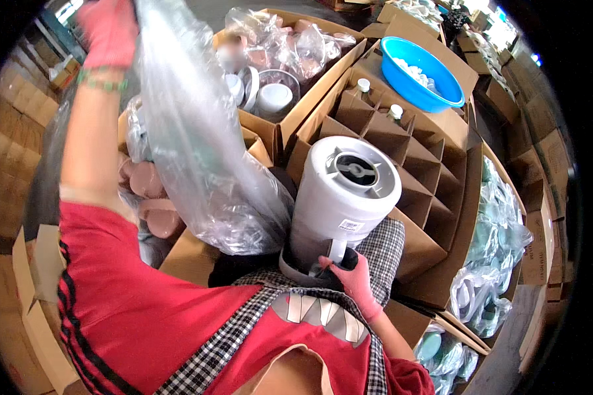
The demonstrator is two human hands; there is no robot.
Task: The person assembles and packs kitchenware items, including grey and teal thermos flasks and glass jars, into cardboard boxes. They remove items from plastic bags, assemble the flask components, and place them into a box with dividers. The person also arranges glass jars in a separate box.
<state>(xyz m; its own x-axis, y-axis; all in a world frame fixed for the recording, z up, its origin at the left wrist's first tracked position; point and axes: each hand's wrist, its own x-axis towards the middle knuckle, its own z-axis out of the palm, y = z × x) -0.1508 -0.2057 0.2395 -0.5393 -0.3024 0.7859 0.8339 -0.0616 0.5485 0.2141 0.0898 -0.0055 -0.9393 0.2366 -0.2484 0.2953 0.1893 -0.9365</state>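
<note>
My left hand (109, 36), in a pink glove, is raised at the upper left and blurred. It appears closed on the top edge of a long clear plastic bag (201, 145), which hangs down to my lap. A light grey thermos jug (339, 197) rests on my lap with its round base facing up, a dark disc in the base's middle. My right hand (356, 273), gloved in pink, grips the jug low, by its handle and dark rim. The bag's lower end lies beside the jug; whether they touch I cannot tell.
A divided carton (408, 178) with two white-capped bottles stands beyond the jug. Past it sits a blue basin (435, 92) holding small white pieces. Cartons of bagged pink parts (158, 197) lie left, and bagged green parts (491, 224) right. White lids (275, 97) sit in a far carton.
</note>
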